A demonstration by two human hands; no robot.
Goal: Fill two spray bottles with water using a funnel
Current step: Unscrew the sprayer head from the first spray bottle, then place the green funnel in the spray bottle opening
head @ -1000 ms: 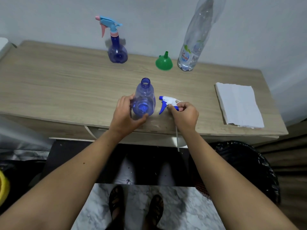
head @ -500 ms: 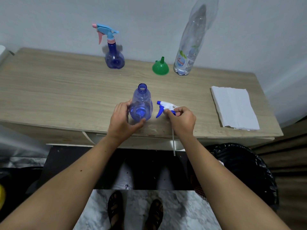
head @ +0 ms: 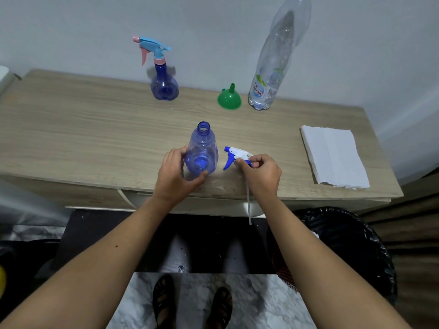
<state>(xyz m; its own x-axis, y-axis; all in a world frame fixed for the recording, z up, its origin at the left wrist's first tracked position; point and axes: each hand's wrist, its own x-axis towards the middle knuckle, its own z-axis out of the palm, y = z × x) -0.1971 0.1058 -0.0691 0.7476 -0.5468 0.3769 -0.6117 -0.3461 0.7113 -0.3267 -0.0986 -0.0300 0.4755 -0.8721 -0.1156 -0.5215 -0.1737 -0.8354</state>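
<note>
Left hand [head: 177, 173] wrapped round the open blue spray bottle [head: 202, 154], fingers curled on its far side, thumb across the front. Right hand [head: 261, 173] beside it, fingers clenched on the white-and-blue trigger head [head: 234, 157], dip tube [head: 248, 205] hanging past the desk [head: 83, 138] edge. Bottle upright near the front edge, cap off, seemingly empty. Second spray bottle [head: 164, 84] at the back by the wall, pink-and-blue head on. Green funnel [head: 229, 99] mouth-down just beside a tall clear water bottle [head: 270, 72]. Folded paper towels [head: 335, 155] to the right.
</note>
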